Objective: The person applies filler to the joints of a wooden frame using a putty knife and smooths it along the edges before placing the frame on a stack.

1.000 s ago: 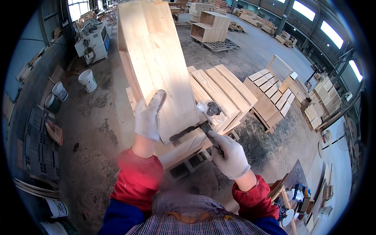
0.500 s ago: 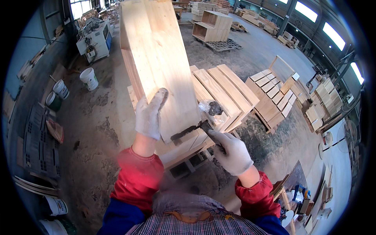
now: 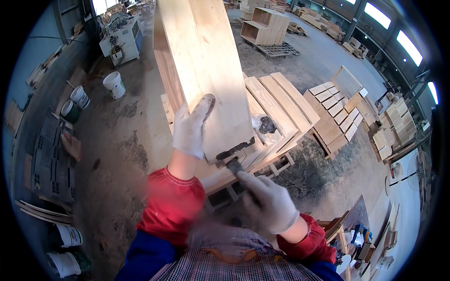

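A long, pale wooden box (image 3: 213, 61) stretches away from me, its broad face up. My left hand (image 3: 190, 131), in a white glove with a dark-stained thumb, grips its near left edge; the thumb lies on the face and the other fingers are mostly hidden. Black paste (image 3: 234, 149) runs in a ragged strip along the box's near edge. My gloved right hand (image 3: 272, 201), slightly blurred, is closed round a dark putty knife (image 3: 234, 165). The blade sits just below the strip, apart from it. A plastic bag with a black lump (image 3: 267, 125) rests on wooden drawers to the right.
Stacked wooden drawers (image 3: 281, 103) lie right of the box, over a pallet (image 3: 229, 193). Another slatted stack (image 3: 335, 112) stands farther right. Buckets (image 3: 114, 85) and a white machine (image 3: 121, 42) are at the left. A cluttered bench (image 3: 358, 239) is at the lower right.
My right hand has drawn the putty knife down and left, away from the box's near right corner. More black paste shows along the edge. My left hand keeps its place on the box.
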Tool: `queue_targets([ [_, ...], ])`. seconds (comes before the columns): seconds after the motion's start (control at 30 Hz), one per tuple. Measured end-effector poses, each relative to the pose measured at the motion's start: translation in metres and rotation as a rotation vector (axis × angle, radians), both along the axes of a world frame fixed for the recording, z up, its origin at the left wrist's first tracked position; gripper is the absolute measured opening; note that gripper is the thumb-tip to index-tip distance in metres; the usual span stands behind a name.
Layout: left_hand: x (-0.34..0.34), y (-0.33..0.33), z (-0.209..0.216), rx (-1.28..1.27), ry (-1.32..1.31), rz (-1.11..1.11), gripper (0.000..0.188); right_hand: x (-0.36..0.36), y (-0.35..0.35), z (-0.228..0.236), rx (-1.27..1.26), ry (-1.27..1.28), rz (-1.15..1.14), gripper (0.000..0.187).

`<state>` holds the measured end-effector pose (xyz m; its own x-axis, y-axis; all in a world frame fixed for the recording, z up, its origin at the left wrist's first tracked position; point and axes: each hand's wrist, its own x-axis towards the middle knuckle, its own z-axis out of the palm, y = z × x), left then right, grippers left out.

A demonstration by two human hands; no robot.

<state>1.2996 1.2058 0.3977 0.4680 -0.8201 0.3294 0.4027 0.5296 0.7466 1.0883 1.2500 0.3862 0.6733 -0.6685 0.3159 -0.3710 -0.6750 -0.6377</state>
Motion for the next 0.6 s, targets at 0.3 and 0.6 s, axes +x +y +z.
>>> queue_targets([
  [0.3, -0.001, -0.007, -0.001, 0.132, -0.022, 0.032, 0.024, 0.032, 0.014, -0.002, -0.046, 0.141, -0.007, 0.046],
  [0.6, -0.002, -0.008, -0.003, 0.127, 0.014, -0.032, 0.031, 0.031, 0.017, 0.005, 0.013, 0.137, -0.014, 0.044],
])
